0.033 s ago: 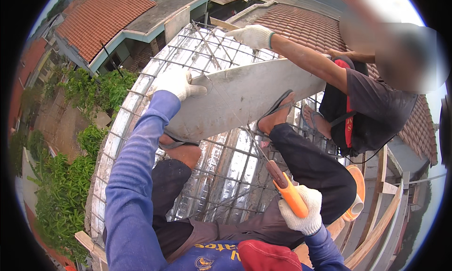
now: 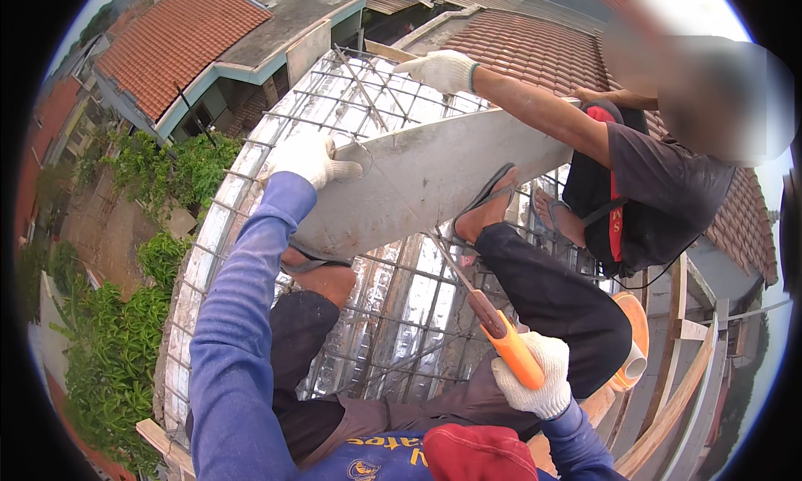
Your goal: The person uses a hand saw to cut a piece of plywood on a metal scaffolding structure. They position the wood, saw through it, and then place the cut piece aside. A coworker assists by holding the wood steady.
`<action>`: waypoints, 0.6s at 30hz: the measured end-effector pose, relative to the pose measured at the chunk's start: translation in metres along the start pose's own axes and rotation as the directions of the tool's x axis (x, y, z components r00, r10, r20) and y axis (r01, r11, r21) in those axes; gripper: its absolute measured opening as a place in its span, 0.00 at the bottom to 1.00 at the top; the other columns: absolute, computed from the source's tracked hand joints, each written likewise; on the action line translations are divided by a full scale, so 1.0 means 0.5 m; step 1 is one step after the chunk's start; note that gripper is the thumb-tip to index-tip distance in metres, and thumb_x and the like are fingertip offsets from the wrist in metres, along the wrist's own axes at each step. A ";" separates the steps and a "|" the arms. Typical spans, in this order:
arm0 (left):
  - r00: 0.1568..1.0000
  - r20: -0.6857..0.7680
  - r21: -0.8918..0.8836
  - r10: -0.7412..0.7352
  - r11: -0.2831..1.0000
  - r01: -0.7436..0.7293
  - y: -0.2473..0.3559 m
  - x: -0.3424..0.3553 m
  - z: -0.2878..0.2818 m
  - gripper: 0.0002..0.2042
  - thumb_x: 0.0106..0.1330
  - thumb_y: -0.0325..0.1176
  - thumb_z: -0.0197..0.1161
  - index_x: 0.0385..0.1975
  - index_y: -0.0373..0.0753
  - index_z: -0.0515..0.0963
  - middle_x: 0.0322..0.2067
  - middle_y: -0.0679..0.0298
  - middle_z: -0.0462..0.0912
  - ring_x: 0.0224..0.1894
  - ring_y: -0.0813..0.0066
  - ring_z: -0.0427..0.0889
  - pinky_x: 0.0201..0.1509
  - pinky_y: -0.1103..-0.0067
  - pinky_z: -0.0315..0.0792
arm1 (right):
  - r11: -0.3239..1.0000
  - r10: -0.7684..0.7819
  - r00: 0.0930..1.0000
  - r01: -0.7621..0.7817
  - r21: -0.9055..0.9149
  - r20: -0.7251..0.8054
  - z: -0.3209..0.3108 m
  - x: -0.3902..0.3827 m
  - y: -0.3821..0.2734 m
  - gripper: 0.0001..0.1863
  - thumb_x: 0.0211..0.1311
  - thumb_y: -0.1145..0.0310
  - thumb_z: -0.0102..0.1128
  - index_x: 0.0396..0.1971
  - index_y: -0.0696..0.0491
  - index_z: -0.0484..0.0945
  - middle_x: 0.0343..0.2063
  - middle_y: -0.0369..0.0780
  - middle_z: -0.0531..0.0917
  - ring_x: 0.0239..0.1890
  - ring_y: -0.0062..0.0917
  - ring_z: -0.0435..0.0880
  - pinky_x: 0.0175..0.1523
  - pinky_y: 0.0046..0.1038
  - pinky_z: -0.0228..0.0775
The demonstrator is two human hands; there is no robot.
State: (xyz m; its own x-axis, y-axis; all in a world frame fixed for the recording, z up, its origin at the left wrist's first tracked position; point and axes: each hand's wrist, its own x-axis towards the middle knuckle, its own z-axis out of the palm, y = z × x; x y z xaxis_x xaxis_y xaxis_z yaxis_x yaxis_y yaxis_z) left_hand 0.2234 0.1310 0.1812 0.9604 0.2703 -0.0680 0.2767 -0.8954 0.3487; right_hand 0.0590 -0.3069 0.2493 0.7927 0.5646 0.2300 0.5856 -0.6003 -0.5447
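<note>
My left hand (image 2: pixel 307 157), in a white knitted glove, grips the left end of a long grey board (image 2: pixel 401 176), with the thumb over its upper edge. My right hand (image 2: pixel 539 372), also gloved, is closed around an orange-handled tool (image 2: pixel 514 351). The tool's brownish metal part narrows to a thin length reaching toward the board's lower edge; I cannot tell its exact kind. My sandalled right foot (image 2: pixel 489 198) presses on the board. Its lower left corner lies by my left foot (image 2: pixel 317 262).
Rebar mesh (image 2: pixel 393 289) lies over shiny metal sheeting below me. A crouching co-worker stretches a gloved hand (image 2: pixel 447 70) over the board's far side. An orange object (image 2: pixel 631 326) and wooden beams (image 2: pixel 668 397) are at right. Beyond the curved left edge, trees (image 2: pixel 117 364) stand far below.
The view has shifted slightly. Both my hands keep their holds, and the co-worker's arm stays outstretched over the board.
</note>
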 end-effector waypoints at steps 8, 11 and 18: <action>1.000 0.025 0.018 -0.006 1.000 0.006 0.024 -0.012 -0.009 0.33 0.51 0.64 0.82 0.46 0.41 0.91 0.44 0.52 0.93 0.49 0.53 0.91 0.57 0.62 0.81 | 0.994 0.032 0.999 -0.032 0.109 0.001 -0.002 -0.033 0.004 0.17 0.50 0.69 0.80 0.42 0.51 0.88 0.25 0.40 0.88 0.25 0.37 0.90 0.34 0.33 0.82; 0.999 0.047 0.001 -0.023 1.000 0.023 0.021 -0.009 -0.007 0.34 0.50 0.64 0.83 0.46 0.41 0.91 0.45 0.52 0.93 0.49 0.54 0.92 0.57 0.62 0.81 | 0.994 0.021 0.999 -0.015 0.108 -0.049 0.008 -0.041 -0.002 0.16 0.50 0.70 0.79 0.42 0.52 0.88 0.25 0.40 0.88 0.25 0.38 0.89 0.34 0.33 0.82; 0.999 0.040 -0.059 -0.016 0.998 0.019 0.034 -0.027 -0.023 0.27 0.51 0.56 0.83 0.39 0.37 0.90 0.40 0.50 0.92 0.46 0.55 0.91 0.54 0.62 0.80 | 0.996 0.041 0.999 -0.039 0.085 -0.032 0.003 -0.037 -0.024 0.13 0.51 0.72 0.78 0.39 0.53 0.89 0.24 0.41 0.87 0.24 0.38 0.88 0.33 0.33 0.81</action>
State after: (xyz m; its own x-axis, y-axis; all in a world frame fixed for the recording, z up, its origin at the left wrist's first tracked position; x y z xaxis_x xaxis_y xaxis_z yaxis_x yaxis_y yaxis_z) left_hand 0.2149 0.1165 0.1987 0.9563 0.2704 -0.1114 0.2922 -0.8679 0.4017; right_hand 0.0371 -0.3091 0.2504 0.8213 0.5208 0.2329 0.5380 -0.5712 -0.6199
